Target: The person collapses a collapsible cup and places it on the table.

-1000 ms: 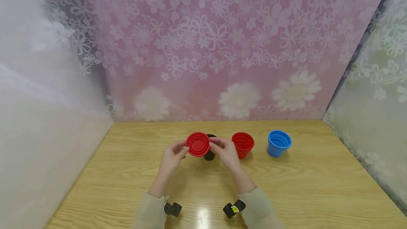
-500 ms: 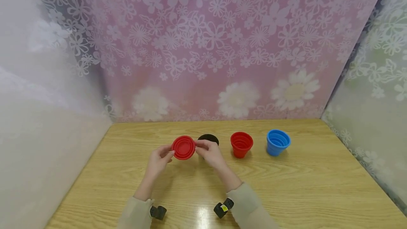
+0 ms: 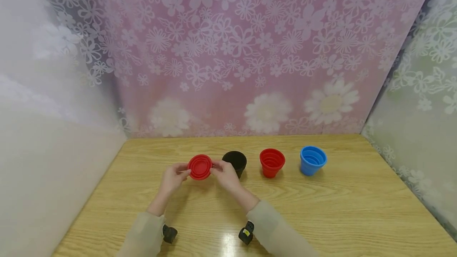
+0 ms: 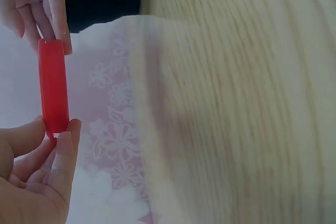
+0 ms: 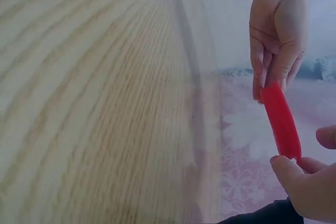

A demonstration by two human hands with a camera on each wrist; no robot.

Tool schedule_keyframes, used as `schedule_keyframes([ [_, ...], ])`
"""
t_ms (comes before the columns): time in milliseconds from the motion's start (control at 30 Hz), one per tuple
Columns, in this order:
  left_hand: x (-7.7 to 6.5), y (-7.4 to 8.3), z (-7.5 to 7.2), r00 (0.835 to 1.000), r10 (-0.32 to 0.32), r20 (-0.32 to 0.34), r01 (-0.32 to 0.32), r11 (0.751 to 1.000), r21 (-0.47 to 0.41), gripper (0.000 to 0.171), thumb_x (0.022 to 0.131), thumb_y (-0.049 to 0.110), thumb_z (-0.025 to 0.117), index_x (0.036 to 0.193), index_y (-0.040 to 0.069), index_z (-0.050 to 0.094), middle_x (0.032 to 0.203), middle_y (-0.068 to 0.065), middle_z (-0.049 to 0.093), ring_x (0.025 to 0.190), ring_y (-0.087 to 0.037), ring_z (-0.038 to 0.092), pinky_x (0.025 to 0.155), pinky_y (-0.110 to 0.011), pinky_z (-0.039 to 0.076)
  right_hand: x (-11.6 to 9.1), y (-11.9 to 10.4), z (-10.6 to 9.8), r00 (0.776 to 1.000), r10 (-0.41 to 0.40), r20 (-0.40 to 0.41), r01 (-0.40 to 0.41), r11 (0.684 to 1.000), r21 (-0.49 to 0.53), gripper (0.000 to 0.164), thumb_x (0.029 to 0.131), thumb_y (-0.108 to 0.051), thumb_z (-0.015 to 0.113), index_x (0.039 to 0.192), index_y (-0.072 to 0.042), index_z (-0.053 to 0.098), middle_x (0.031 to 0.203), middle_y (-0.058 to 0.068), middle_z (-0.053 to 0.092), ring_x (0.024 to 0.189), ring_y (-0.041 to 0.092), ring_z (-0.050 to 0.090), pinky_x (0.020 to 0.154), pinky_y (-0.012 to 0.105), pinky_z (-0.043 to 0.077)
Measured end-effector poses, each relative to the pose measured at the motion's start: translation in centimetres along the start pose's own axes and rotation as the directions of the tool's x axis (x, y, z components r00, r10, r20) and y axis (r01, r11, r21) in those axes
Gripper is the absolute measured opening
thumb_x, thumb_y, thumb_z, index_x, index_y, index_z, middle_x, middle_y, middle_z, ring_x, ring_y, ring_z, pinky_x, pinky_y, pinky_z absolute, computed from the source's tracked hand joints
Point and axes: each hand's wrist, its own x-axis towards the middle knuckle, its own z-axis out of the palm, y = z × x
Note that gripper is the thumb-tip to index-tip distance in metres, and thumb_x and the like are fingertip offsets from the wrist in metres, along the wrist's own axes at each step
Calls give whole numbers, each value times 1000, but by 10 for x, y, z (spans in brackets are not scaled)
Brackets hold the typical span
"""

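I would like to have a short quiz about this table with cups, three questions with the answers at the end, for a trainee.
1. Which hand holds the flat red disc?
2. True or false: the blue cup stands between the black cup and the standing red cup.
3. In the head view, which standing cup appears closest to the right hand? a) red b) black c) blue

Key:
1. Both: the left hand and the right hand pinch it at opposite edges.
2. False: the standing red cup is between the black cup and the blue cup.
3. b

No text is legible; the yellow label (image 3: 246, 233) on the camera (image 3: 244, 239) is too small.
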Motion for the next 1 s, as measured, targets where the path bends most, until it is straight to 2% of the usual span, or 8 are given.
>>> schedule_keyframes([
  [333,12,-11,-4,999,-42,31,38,995,95,21,79,-4,61,98,-13,60,89,-22,62,80,-30,60,62,-34,51,15,12,8,993,37,114,-25,995,-98,37,86,0,51,121,12,46,115,23,53,102,31,53,84,37,45],
  [500,16,-16,-2,998,-39,50,34,994,103,22,78,-4,62,98,-13,60,89,-23,62,83,-32,60,63,-33,52,16,14,10,988,90,128,-68,984,-163,41,87,-2,51,124,13,41,119,24,49,105,30,51,83,36,45],
  [800,21,-21,0,997,-34,62,25,989,145,17,76,-8,61,93,-13,61,85,-22,63,79,-30,61,61,-31,51,19,19,14,984,73,163,-31,968,-247,43,85,0,51,123,17,38,124,28,43,113,33,44,91,40,39],
  [1000,22,-23,-1,997,-24,69,7,973,232,13,75,-7,62,88,-11,63,81,-18,63,78,-28,60,65,-33,49,20,25,14,978,110,175,-62,963,-261,43,84,-1,52,122,17,40,123,27,44,113,33,43,92,41,37],
])
